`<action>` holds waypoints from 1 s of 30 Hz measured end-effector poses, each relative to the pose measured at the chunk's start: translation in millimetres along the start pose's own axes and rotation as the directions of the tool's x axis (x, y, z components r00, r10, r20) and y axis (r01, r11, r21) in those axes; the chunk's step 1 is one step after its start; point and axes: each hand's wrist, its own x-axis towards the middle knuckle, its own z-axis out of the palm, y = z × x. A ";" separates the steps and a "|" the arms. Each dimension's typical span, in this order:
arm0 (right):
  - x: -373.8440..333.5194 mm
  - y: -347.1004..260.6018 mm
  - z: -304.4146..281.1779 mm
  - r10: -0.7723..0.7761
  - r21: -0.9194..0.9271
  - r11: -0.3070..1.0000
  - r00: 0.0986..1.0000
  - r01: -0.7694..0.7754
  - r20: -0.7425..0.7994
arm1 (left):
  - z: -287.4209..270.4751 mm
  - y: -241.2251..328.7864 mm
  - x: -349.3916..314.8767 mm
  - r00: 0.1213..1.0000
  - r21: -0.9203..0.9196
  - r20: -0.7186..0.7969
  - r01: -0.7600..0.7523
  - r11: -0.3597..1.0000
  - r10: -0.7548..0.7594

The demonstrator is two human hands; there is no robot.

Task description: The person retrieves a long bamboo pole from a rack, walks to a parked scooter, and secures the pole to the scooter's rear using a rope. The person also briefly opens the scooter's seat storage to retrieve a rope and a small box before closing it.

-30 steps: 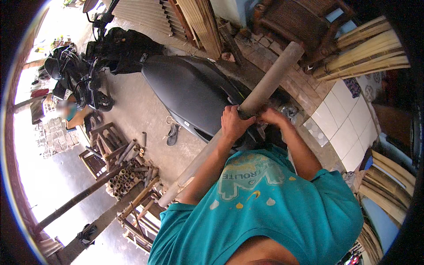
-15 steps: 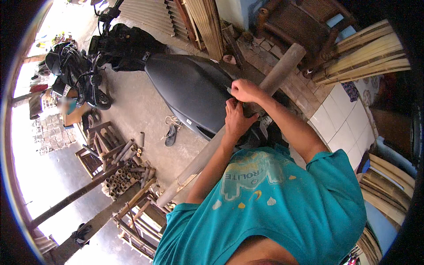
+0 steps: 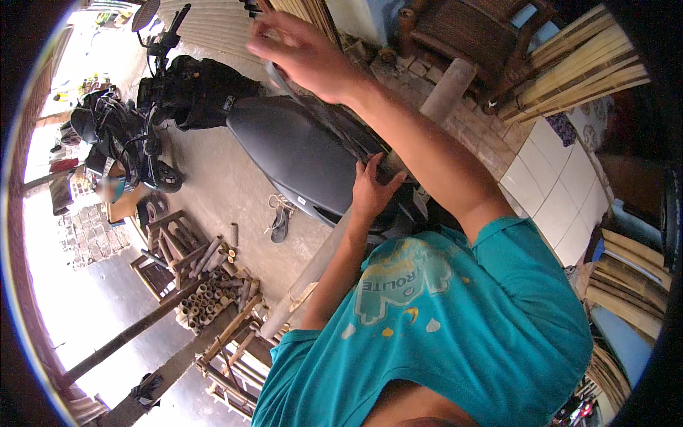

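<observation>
My right hand (image 3: 302, 57) is raised over the motorcycle's seat (image 3: 295, 146), its fingers closed on a dark rubber strap (image 3: 324, 117). The strap runs taut down to my left hand (image 3: 373, 191). That hand lies where the strap meets a long grey pole (image 3: 448, 92), its fingertips pressed at the strap and its thumb stretched aside. Crosswise over the rear of the motorcycle rests the pole, passing under my left forearm. My hand and arm hide how the strap is fastened there.
A second motorcycle (image 3: 117, 135) stands at the far left. A sandal (image 3: 280, 224) lies on the concrete floor. Cut bamboo pieces (image 3: 206, 302) are piled left, near bamboo frames. A brown chair (image 3: 462, 35) and upright bamboo slats (image 3: 576, 71) stand at the far right.
My right hand has moved up and to the left, away from the left hand, drawing the strap out long. My left hand stays at the pole.
</observation>
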 end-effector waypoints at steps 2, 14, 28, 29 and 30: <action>16.5 -29.4 16.6 -0.047 0.014 0.999 0.996 0.046 0.081 | -1.6 -6.9 -2.6 0.999 -0.154 -0.039 -0.027 0.988 0.021; 74.6 -97.8 3.6 -0.475 -0.716 0.364 0.780 0.595 0.407 | 13.0 -34.0 9.8 0.961 -0.427 -0.193 0.097 0.899 -0.196; -367.5 199.9 -161.0 0.306 -0.799 0.487 0.926 -0.353 -0.222 | -5.3 -61.5 14.4 0.863 -0.947 0.192 0.287 0.141 -0.468; -364.4 221.6 -156.2 0.238 -0.813 0.520 0.958 -0.264 -0.159 | -9.0 -51.7 18.5 0.858 -0.939 0.200 0.305 0.157 -0.473; -351.7 226.7 -150.2 0.165 -0.825 0.541 0.983 -0.163 -0.086 | -9.5 -48.4 23.6 0.855 -0.934 0.201 0.314 0.169 -0.478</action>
